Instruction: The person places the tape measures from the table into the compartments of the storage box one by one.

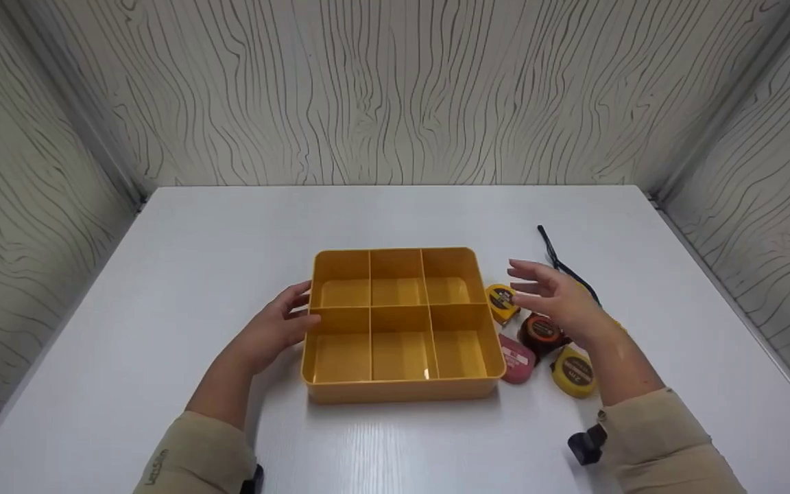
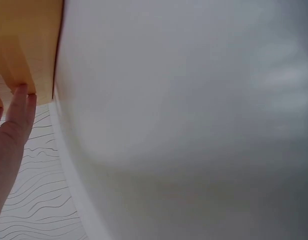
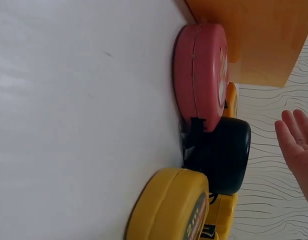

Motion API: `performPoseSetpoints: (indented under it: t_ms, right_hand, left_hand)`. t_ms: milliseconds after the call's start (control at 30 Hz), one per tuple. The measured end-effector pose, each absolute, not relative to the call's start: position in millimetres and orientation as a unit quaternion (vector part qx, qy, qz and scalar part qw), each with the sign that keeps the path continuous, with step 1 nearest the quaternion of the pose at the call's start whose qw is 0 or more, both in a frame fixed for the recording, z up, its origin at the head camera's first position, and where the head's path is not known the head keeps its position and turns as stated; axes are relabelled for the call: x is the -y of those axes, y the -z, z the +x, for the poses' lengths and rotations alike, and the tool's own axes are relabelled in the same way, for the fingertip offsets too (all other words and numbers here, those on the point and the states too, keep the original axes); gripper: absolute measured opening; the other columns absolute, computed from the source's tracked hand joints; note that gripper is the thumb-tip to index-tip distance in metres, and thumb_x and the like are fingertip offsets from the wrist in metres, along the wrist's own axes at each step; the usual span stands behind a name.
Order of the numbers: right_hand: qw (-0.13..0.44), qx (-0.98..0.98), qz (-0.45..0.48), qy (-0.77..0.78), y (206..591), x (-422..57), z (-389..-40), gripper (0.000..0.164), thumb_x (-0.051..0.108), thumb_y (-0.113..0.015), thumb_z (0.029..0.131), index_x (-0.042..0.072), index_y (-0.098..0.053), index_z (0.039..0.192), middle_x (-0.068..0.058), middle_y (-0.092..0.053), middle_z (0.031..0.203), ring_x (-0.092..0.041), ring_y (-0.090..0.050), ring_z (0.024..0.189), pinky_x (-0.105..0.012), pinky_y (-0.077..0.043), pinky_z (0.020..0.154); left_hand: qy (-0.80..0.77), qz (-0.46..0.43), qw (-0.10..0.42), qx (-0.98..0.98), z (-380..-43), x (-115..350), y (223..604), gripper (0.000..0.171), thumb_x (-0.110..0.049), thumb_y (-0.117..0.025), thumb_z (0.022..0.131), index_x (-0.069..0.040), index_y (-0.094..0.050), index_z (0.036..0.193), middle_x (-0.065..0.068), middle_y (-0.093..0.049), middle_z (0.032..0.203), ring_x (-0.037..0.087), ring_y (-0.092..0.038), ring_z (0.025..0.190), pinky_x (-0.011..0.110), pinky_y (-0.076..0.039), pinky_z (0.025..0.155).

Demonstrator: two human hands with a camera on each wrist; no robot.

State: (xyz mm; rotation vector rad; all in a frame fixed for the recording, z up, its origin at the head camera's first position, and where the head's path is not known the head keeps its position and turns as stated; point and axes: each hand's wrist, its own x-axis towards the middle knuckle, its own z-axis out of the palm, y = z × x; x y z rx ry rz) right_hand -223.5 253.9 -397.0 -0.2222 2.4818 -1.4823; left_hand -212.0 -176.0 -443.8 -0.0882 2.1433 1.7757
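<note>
A yellow divided box (image 1: 402, 392) with several compartments, nothing in them, sits at the middle of the white table. My left hand (image 1: 277, 326) is at its left side. Its fingertips (image 2: 20, 91) touch the outer wall (image 2: 29, 30), and the thumb overlaps the rim in the head view. My right hand (image 1: 559, 302) hovers with spread fingers over tape measures to the right of the box, holding nothing. Below it lie a small yellow tape measure (image 1: 503, 302), a black-and-orange one (image 1: 542, 331), a pink one (image 3: 201, 75) and a larger yellow one (image 1: 575, 372).
A dark wrist strap (image 1: 551, 255) trails behind the right hand, where more yellow shows partly hidden beneath the forearm. The pink tape measure lies close against the box's right wall. Wood-grain panels (image 1: 395, 89) enclose the white table (image 1: 230, 219) at the back and both sides.
</note>
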Motion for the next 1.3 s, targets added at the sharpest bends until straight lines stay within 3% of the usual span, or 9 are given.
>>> performPoseSetpoints:
  t_ms: [133, 367, 533, 800, 1000, 1300]
  right_hand:
    - [0.112, -0.847, -0.057, 0.517, 394, -264, -221, 0.069, 0.045, -0.065, 0.08, 0.028, -0.035, 0.14, -0.002, -0.038, 0.141, -0.026, -0.039, 0.128, -0.049, -0.034, 0.101]
    - [0.092, -0.851, -0.041, 0.515, 391, -285, -221, 0.07, 0.044, -0.064, 0.082, 0.021, -0.034, 0.141, -0.007, -0.037, 0.142, -0.027, -0.042, 0.126, -0.044, -0.034, 0.102]
    - [0.071, -0.86, -0.022, 0.506, 393, -298, -222, 0.07, 0.044, -0.063, 0.082, 0.016, -0.034, 0.14, -0.008, -0.038, 0.142, -0.028, -0.038, 0.128, -0.048, -0.028, 0.105]
    - [0.027, -0.874, 0.007, 0.484, 407, -321, -221, 0.071, 0.046, -0.061, 0.083, 0.014, -0.034, 0.14, -0.012, -0.036, 0.143, -0.031, -0.035, 0.129, -0.053, -0.029, 0.103]
    - [0.018, -0.87, 0.03, 0.492, 413, -341, -217, 0.068, 0.04, -0.058, 0.087, 0.013, -0.03, 0.142, -0.015, -0.031, 0.145, -0.034, -0.031, 0.13, -0.052, -0.03, 0.103]
    - [0.023, -0.877, 0.043, 0.479, 430, -363, -210, 0.074, 0.043, -0.059, 0.085, 0.01, -0.027, 0.143, -0.019, -0.028, 0.145, -0.037, -0.029, 0.13, -0.053, -0.029, 0.102]
  left_hand:
    - [-0.631, -0.029, 0.178, -0.754, -212, 176, 444, 0.066, -0.029, -0.07, 0.08, -0.034, -0.037, 0.137, -0.003, -0.035, 0.14, 0.017, -0.041, 0.125, 0.041, -0.042, 0.097]
    - [-0.635, -0.033, 0.181, -0.751, -210, 175, 443, 0.068, -0.028, -0.07, 0.08, -0.033, -0.036, 0.138, -0.002, -0.034, 0.142, 0.018, -0.04, 0.126, 0.041, -0.04, 0.098]
    - [-0.63, -0.042, 0.182, -0.754, -210, 174, 442, 0.066, -0.027, -0.069, 0.081, -0.033, -0.036, 0.138, -0.003, -0.035, 0.142, 0.017, -0.041, 0.125, 0.04, -0.041, 0.097]
    - [-0.623, -0.047, 0.179, -0.76, -211, 174, 442, 0.067, -0.029, -0.07, 0.08, -0.035, -0.037, 0.137, -0.005, -0.036, 0.14, 0.016, -0.041, 0.125, 0.04, -0.042, 0.096]
    - [-0.621, -0.045, 0.178, -0.762, -211, 174, 443, 0.067, -0.031, -0.071, 0.079, -0.036, -0.037, 0.137, -0.006, -0.036, 0.14, 0.016, -0.041, 0.125, 0.04, -0.042, 0.097]
    - [-0.633, -0.026, 0.181, -0.752, -210, 176, 444, 0.068, -0.031, -0.07, 0.079, -0.035, -0.035, 0.138, -0.004, -0.035, 0.141, 0.017, -0.041, 0.125, 0.042, -0.04, 0.098]
